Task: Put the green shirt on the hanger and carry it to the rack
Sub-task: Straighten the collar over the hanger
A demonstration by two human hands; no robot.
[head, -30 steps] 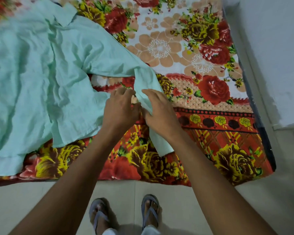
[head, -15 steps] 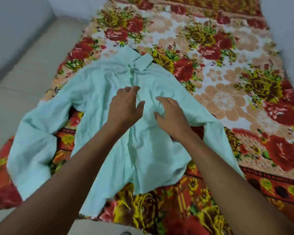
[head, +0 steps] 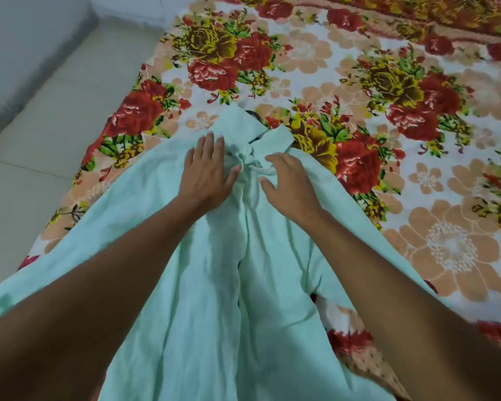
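On the bed, spread over a floral blanket (head: 315,56) of red, yellow and peach blooms, lies the green shirt (head: 209,299), front side up, its collar (head: 272,138) pointing away from the person and its hem running down out of the bottom of the view. Both sleeves fan outward, one toward the lower left edge, the other down the right side under the forearm. A dark bit shows inside the neck opening, just past the collar; what it is cannot be told.

The left hand (head: 207,175) rests flat on the cloth just left of the placket, fingers stretched toward the collar and thumb angled in to the buttoned top, its grip released and holding nothing. The right hand (head: 289,183) sits just right of the placket, palm down with fingers slightly bent and spread, touching the fabric below the collar's right flap; its grip is likewise released, with no cloth pinched that can be seen. The two hands are near each other, with the button line and a bunch of creases between them.

To the left of the bed runs a pale tiled floor (head: 38,146), meeting a grey wall (head: 26,33) at the upper left corner
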